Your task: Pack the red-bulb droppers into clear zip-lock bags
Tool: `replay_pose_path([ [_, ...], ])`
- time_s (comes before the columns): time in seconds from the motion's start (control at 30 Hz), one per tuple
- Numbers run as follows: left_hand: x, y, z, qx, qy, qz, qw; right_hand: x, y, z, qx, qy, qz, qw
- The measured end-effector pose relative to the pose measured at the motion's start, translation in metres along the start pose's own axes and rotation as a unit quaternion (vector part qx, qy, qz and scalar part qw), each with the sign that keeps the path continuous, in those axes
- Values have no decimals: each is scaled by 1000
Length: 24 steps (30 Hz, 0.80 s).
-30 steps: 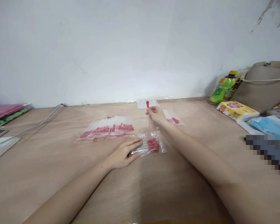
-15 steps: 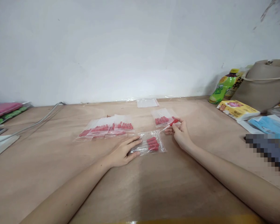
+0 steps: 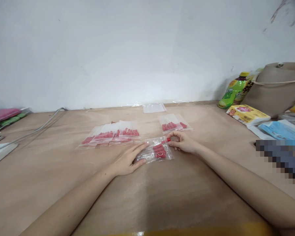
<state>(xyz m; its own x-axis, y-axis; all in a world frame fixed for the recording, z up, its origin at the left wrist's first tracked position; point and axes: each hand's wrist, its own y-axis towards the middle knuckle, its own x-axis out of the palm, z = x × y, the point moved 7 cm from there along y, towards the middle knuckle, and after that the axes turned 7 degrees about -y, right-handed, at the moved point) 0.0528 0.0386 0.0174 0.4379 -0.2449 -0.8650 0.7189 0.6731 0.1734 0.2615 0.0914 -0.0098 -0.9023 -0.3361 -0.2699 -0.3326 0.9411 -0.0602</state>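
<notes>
A clear zip bag [image 3: 149, 156] lies flat in front of me, with several small red-handled screwdrivers [image 3: 159, 149] inside, their thin shafts toward the left. My left hand [image 3: 127, 160] rests on the bag's left end, fingers and thumb spread. At the opposite end, my right hand [image 3: 183, 142] pinches the red handle of another small screwdriver [image 3: 167, 140]. Its shaft points left into the bag's mouth and is mostly hidden among the others. Just behind my right hand lie bags [image 3: 173, 121] with more red-handled pieces.
Overlapping filled bags [image 3: 110, 134] lie left of centre. Flat, pale zip bags [image 3: 154, 108] lie near the wall. To the right are a green bottle [image 3: 232, 90], a yellow tissue pack [image 3: 248, 114] and a grey bag [image 3: 272, 88]. A cable [image 3: 45, 124] runs along the left.
My right hand has moved left and down with the screwdriver, bringing its shaft from outside the bag into the opening. My left hand stays on the bag. The view has shifted slightly.
</notes>
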Motion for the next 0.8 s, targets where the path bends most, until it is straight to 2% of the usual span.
replay_pose_path([
  [0.13, 0, 0, -1, -3, 0, 5, 1000, 4, 8, -2, -7, -31, 23, 999],
  [0.3, 0, 0, 0, 3, 2, 6, 1000, 5, 15, 1, -8, -58, 112, 992],
  [0.4, -1, 1, 1, 8, 5, 7, 1000, 4, 17, 1, -33, -78, 145, 986],
  [0.5, -1, 1, 1, 11, 3, 6, 1000, 6, 17, -4, -83, -80, 137, 984],
  [0.6, 0, 1, 0, 2, 2, 6, 1000, 8, 15, -5, -97, -99, 132, 982],
  [0.73, 0, 1, 0, 8, 2, 9, 1000, 15, 7, -17, -176, -228, 105, 952],
  [0.8, 0, 1, 0, 11, 4, 10, 1000, 16, 4, -21, -200, -257, 79, 942],
])
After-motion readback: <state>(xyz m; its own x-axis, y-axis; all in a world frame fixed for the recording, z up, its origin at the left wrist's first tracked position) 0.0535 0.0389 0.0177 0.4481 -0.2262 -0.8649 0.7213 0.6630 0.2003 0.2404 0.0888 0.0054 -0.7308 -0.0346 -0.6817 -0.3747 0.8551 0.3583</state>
